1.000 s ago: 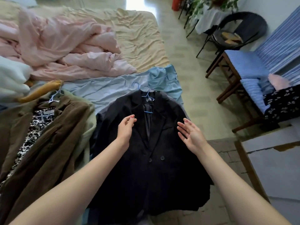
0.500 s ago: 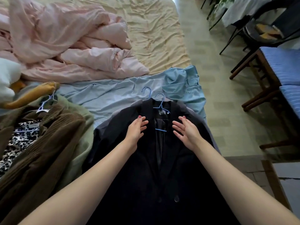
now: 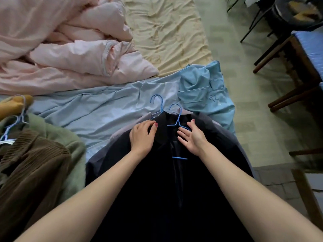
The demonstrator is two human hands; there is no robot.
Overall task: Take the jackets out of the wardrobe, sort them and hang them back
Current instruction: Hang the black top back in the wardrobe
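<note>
Black jacket lies flat on the bed, centre to 6 o'clock, on a blue hanger, stacked over a grey jacket. Left hand rests on the left lapel, fingers loosely spread, gripping nothing. Right hand at 1 o'clock of it, fingers straight and fairly wide, touching the hanger wire. Brown jacket at 8 o'clock. Risk: lifting one hook likely snags the second hook just beside it, dragging the grey jacket off the pile.
</note>
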